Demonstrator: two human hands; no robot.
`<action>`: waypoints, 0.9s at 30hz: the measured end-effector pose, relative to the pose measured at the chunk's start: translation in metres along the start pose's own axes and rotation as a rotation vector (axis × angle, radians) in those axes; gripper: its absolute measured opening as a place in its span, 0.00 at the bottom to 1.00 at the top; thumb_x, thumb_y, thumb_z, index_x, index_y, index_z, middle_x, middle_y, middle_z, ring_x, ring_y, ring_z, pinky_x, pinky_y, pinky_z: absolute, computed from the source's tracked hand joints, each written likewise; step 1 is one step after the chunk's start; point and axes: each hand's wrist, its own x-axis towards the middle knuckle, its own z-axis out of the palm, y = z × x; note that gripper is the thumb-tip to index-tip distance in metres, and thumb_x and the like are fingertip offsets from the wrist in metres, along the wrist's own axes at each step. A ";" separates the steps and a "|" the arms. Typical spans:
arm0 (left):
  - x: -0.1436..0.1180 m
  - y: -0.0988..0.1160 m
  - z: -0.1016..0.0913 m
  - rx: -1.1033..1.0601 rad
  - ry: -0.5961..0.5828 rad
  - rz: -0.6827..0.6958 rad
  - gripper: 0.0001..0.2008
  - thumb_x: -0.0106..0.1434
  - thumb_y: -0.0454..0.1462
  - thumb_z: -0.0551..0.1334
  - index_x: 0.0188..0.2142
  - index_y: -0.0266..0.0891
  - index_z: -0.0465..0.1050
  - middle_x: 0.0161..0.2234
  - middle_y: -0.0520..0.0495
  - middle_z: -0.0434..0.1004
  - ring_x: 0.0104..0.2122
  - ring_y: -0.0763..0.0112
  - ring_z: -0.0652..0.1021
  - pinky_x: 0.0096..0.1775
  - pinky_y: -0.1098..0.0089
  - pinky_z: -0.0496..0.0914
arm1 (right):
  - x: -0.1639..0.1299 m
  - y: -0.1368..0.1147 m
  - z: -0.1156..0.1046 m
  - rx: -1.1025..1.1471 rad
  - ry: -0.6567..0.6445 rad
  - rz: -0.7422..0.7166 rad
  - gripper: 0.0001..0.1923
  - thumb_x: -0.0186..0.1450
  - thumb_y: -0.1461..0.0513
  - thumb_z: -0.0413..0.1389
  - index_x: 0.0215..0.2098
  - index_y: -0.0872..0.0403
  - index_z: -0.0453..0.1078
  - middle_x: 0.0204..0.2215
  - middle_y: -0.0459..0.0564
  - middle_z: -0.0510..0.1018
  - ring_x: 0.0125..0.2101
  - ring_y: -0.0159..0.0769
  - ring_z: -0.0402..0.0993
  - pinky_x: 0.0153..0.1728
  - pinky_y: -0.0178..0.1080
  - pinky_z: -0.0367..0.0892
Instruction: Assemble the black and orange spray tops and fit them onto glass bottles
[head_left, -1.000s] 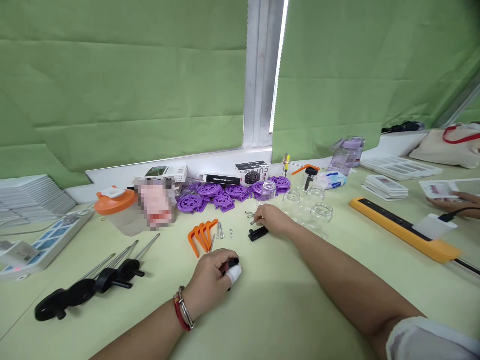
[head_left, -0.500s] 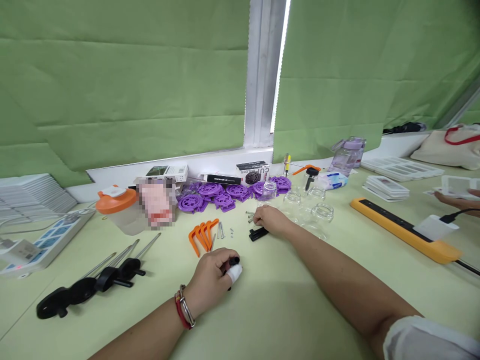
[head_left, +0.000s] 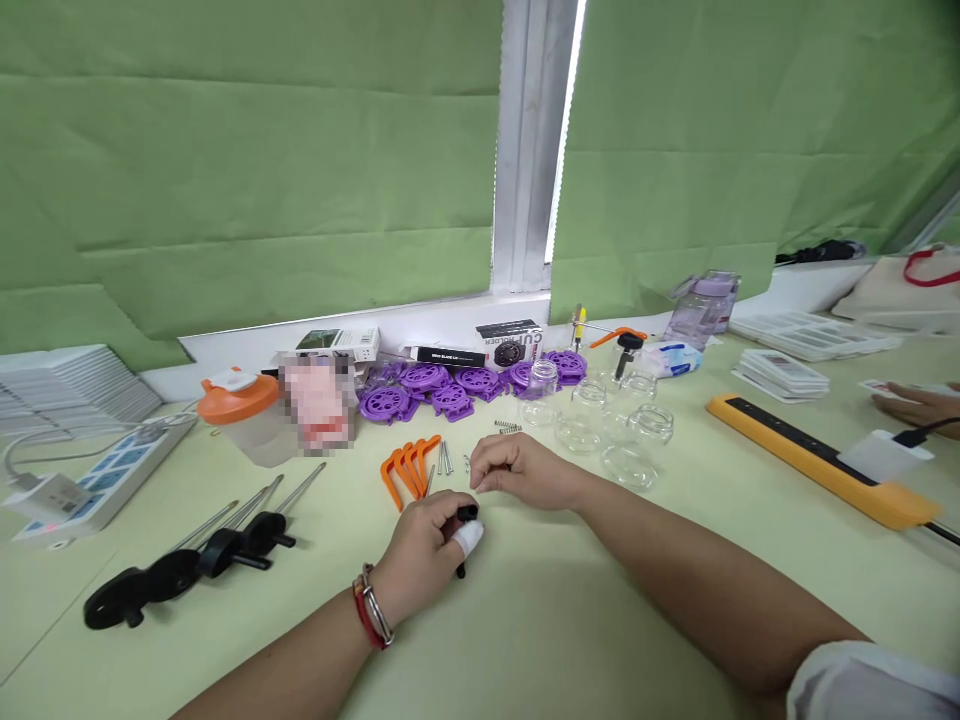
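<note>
— Right, nearest me my left hand [head_left: 426, 548] is curled shut around a small black part [head_left: 465, 518], gripped between thumb and a bandaged fingertip [head_left: 470, 538], resting on the desk [head_left: 570, 620] a little in from its near edge, about mid-width.

— And the right?

— My right hand [head_left: 517, 470] sits just beyond the left one, fingers curled in toward the thumb. I cannot tell whether it holds anything; if so, it is too small or hidden. It is nearly touching the left hand.

— How do I handle this well?

— I judge the two hands are meeting to join pieces, so I would keep the left wrist planted on the desk, hold the black part steady with its open end toward the right hand, and bring the small piece in slowly, since tiny springs [head_left: 508, 427] and pins [head_left: 444, 458] slip away easily.

— What lies farther out?

— Orange clips [head_left: 403, 468] just left of the pins, black stemmed lids [head_left: 187, 570] toward the left edge, then glass jars [head_left: 634, 440] and purple discs [head_left: 450, 385] nearer the far edge.

— What differs from half a second ago?

— My right hand has pulled back from the spot beside the jars toward the left hand, and the black piece that lay under it there is no longer on the desk. The left hand has stayed put.
</note>
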 end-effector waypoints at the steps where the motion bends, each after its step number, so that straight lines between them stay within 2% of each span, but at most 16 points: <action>1: 0.000 0.000 0.000 0.001 0.003 0.003 0.06 0.59 0.37 0.56 0.33 0.37 0.70 0.25 0.52 0.67 0.24 0.75 0.66 0.28 0.74 0.62 | -0.001 -0.004 0.004 0.011 -0.038 -0.013 0.06 0.60 0.67 0.55 0.30 0.54 0.74 0.30 0.46 0.73 0.34 0.31 0.70 0.38 0.33 0.65; 6: 0.001 0.002 0.000 0.008 0.010 0.018 0.05 0.59 0.36 0.56 0.28 0.37 0.67 0.23 0.54 0.63 0.24 0.75 0.64 0.27 0.74 0.59 | -0.003 -0.007 0.009 -0.018 -0.099 -0.025 0.06 0.59 0.68 0.56 0.31 0.55 0.75 0.29 0.46 0.73 0.34 0.30 0.69 0.37 0.32 0.64; 18: 0.000 0.001 0.000 0.017 0.001 0.010 0.06 0.59 0.37 0.56 0.30 0.37 0.68 0.24 0.53 0.65 0.24 0.75 0.65 0.28 0.74 0.60 | -0.001 0.000 0.006 0.045 -0.110 0.004 0.05 0.59 0.64 0.57 0.33 0.54 0.76 0.31 0.47 0.74 0.32 0.30 0.71 0.36 0.33 0.66; 20: 0.000 0.000 0.000 0.007 0.001 -0.002 0.06 0.59 0.37 0.57 0.33 0.37 0.70 0.26 0.51 0.68 0.25 0.74 0.66 0.29 0.73 0.62 | 0.001 0.008 -0.003 0.013 -0.019 0.020 0.06 0.60 0.64 0.56 0.33 0.54 0.75 0.31 0.48 0.75 0.33 0.31 0.72 0.37 0.34 0.66; 23: 0.000 0.000 0.000 -0.016 -0.010 -0.019 0.08 0.60 0.38 0.56 0.36 0.38 0.71 0.28 0.50 0.71 0.26 0.73 0.69 0.29 0.73 0.64 | 0.003 0.030 -0.023 -0.171 0.308 0.147 0.08 0.62 0.65 0.52 0.35 0.55 0.75 0.33 0.50 0.77 0.34 0.34 0.73 0.37 0.37 0.66; 24: 0.000 0.000 0.001 -0.019 -0.014 -0.020 0.08 0.60 0.38 0.56 0.36 0.38 0.71 0.28 0.50 0.71 0.26 0.73 0.69 0.29 0.73 0.64 | 0.003 0.039 -0.029 -0.280 0.362 0.183 0.09 0.62 0.66 0.51 0.35 0.55 0.75 0.34 0.51 0.78 0.35 0.36 0.73 0.38 0.38 0.66; 27: 0.000 0.000 0.001 -0.021 -0.009 -0.014 0.08 0.60 0.38 0.56 0.36 0.38 0.71 0.29 0.49 0.71 0.26 0.73 0.69 0.30 0.73 0.64 | 0.001 0.065 -0.042 -0.559 0.288 0.194 0.11 0.61 0.69 0.51 0.33 0.55 0.76 0.34 0.52 0.79 0.36 0.38 0.72 0.40 0.40 0.64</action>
